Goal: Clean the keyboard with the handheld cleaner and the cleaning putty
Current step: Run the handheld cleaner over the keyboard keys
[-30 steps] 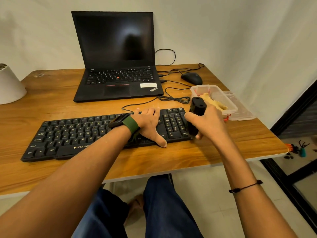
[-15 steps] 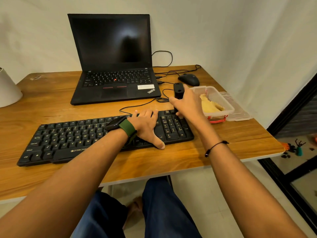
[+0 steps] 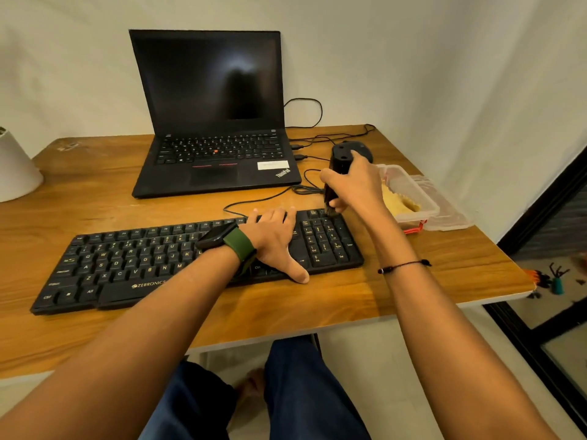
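Right hand (image 3: 355,185) wrapped closed around the black handheld cleaner (image 3: 337,173), long axis near upright, brush end down touching the far right corner of the keyboard (image 3: 197,258), top tipped slightly to the far side. Left hand (image 3: 273,241) open and flat, palm down on the keys left of the number pad, thumb spread over the near edge. Yellow cleaning putty (image 3: 398,201) lies in a clear tub (image 3: 413,192) just right of the keyboard on the wooden desk (image 3: 95,192); laptop (image 3: 212,122) farther back.

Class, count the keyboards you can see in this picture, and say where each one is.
2. One keyboard lies flat at the desk's front under the left hand; the other is built into the laptop behind it.
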